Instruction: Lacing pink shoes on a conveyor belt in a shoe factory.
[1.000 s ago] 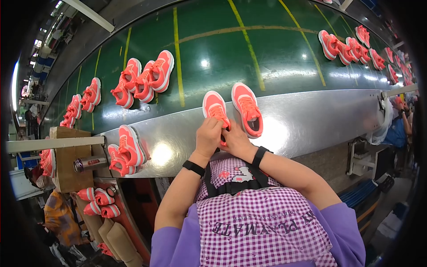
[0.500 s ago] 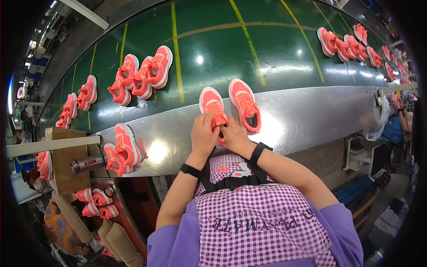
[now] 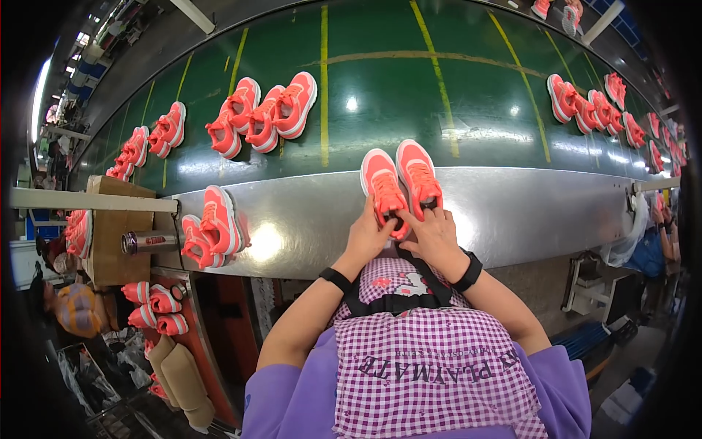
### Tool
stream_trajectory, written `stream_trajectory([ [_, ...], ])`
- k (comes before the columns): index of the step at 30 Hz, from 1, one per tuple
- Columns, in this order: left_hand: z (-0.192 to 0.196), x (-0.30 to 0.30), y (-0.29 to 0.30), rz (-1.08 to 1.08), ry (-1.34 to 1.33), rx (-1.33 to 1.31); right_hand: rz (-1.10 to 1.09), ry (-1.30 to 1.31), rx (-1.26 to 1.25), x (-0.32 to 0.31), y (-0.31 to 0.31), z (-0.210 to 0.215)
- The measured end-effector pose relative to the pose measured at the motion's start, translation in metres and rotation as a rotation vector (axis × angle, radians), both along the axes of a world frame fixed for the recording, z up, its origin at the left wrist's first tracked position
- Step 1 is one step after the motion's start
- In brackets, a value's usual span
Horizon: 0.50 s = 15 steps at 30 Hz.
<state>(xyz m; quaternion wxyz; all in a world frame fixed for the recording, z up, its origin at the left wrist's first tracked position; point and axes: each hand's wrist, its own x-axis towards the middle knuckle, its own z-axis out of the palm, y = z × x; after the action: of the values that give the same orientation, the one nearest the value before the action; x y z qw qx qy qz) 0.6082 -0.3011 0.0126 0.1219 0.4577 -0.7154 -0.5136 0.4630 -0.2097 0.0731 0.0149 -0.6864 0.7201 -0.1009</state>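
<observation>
Two coral-pink sneakers with white soles stand side by side on the metal ledge, toes toward the green belt. My left hand [image 3: 369, 235] is closed on the heel end of the left sneaker [image 3: 382, 175], its thumb near the shoe's opening. My right hand [image 3: 436, 240] is at the heel of the right sneaker [image 3: 417, 170], fingers bent over its opening and thumb reaching toward the left shoe. The right fingertips are partly hidden in the collar. Both shoes nearly touch along their inner sides.
Another sneaker pair [image 3: 212, 228] leans together on the metal ledge [image 3: 307, 219] at left. Several more sneakers [image 3: 295, 106] stand on the green belt [image 3: 380, 80], left and far right. A cardboard box [image 3: 117, 252], a metal flask [image 3: 150, 242] and a white bar [image 3: 95, 200] are at left.
The right sneaker now stands close against the left one; a gap was between them. My right hand has moved from the left sneaker to the right one's heel. The view has shifted.
</observation>
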Motion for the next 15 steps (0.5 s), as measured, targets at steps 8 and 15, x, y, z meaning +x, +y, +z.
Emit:
stream_trajectory([
  [8,-0.054,0.016,-0.017,0.046,0.05,-0.21,-0.025,-0.059,-0.02,-0.053,0.002,-0.008],
  [15,-0.073,0.03,-0.001,-0.115,-0.368,-0.565,-0.067,-0.007,-0.074,-0.168,-0.022,0.003],
])
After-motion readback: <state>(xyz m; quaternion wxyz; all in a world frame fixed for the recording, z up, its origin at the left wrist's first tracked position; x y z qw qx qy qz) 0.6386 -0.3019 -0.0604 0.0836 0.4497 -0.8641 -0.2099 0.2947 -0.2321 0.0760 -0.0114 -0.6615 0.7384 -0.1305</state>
